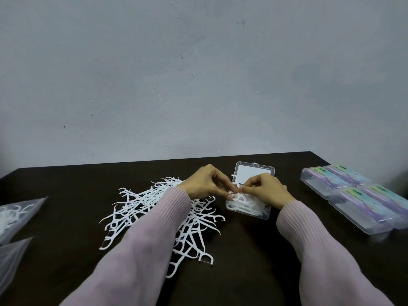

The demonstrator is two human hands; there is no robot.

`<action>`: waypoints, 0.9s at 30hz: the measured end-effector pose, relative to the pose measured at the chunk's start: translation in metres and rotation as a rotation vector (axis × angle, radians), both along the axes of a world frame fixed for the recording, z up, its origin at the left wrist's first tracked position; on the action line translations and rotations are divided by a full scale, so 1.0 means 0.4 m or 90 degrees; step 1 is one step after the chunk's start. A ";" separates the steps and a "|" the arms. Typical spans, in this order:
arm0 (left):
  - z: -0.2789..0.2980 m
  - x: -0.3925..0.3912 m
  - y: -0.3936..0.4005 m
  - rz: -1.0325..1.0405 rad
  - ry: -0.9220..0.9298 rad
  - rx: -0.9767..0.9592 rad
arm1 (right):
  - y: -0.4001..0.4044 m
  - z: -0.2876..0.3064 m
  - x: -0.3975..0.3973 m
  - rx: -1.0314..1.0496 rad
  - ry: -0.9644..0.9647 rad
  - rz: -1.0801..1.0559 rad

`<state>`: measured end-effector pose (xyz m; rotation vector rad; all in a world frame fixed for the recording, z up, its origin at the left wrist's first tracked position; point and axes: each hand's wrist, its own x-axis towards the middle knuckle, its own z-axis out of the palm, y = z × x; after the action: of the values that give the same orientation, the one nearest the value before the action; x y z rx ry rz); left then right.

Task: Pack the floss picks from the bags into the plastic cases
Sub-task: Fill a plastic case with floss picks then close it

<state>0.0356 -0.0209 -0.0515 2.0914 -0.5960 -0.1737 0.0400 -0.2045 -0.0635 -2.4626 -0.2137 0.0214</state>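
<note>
Dark bench [254, 250] under a grey wall: both hands, left hand [205, 182] and right hand [268, 191], pinch floss picks [239, 196] over the open plastic case [248, 208], each grip closed on them.

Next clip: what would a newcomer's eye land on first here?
Probably the tangled heap of white floss picks sprawled across the dark table, left of centre. Next, the left hand and right hand meeting over the open clear case, fingers pinching picks. Four closed cases sit far right.
</note>
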 end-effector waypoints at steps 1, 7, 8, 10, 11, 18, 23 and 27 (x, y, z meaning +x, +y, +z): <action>0.001 -0.002 -0.003 -0.001 -0.003 0.006 | -0.001 -0.002 0.003 0.028 0.005 -0.004; -0.004 0.001 -0.008 0.005 -0.014 0.009 | -0.007 0.000 0.006 0.133 -0.037 -0.023; -0.007 0.002 -0.010 0.011 -0.015 0.005 | -0.010 0.004 0.005 0.150 -0.060 -0.029; -0.013 0.003 -0.018 0.027 -0.021 0.000 | -0.016 0.014 0.001 0.189 -0.110 -0.037; -0.015 0.004 -0.022 0.033 -0.022 0.002 | -0.020 0.019 -0.002 0.197 -0.129 -0.038; -0.004 0.009 -0.009 0.036 -0.002 -0.010 | -0.053 0.027 0.000 -0.019 -0.121 0.016; -0.022 0.015 -0.009 0.047 0.006 0.007 | -0.059 0.029 -0.006 -0.146 -0.056 0.061; -0.032 0.015 -0.026 0.091 -0.004 0.036 | -0.060 0.032 -0.011 -0.175 -0.083 0.058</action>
<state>0.0415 -0.0312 -0.0644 2.1815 -0.4480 -0.1040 0.0358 -0.2286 -0.0505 -2.7291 -0.4028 -0.0753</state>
